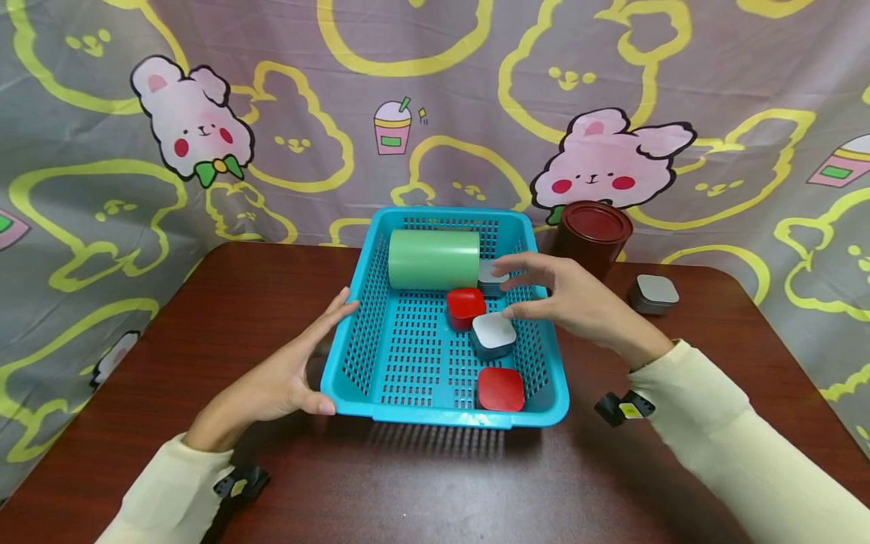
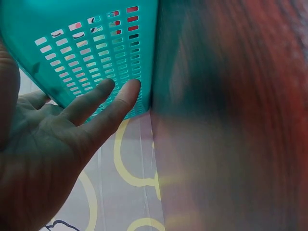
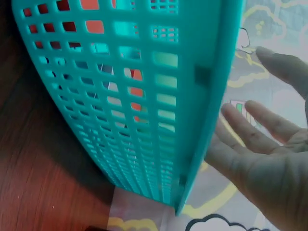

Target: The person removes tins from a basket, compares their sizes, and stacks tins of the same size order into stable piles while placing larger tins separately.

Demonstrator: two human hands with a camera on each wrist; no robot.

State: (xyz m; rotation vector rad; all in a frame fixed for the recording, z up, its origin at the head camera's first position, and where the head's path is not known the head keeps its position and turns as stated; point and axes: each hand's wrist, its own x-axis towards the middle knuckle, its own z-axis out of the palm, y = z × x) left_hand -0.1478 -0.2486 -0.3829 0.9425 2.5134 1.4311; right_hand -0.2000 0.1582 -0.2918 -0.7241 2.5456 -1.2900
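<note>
Blue basket (image 1: 442,418) on the surface (image 1: 435,491). Left hand (image 1: 279,381) spread along its left wall, thumb at near-left rim, probably steadying it. Right hand (image 1: 567,298) parted, gripping nothing, over the right rim by the white-topped box (image 1: 494,332). Green cylinder (image 1: 435,259) lies sideways, presumably to fit low.

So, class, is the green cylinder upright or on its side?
On its side: the green cylinder lies across the far end of the blue basket, its curved wall facing up.
</note>
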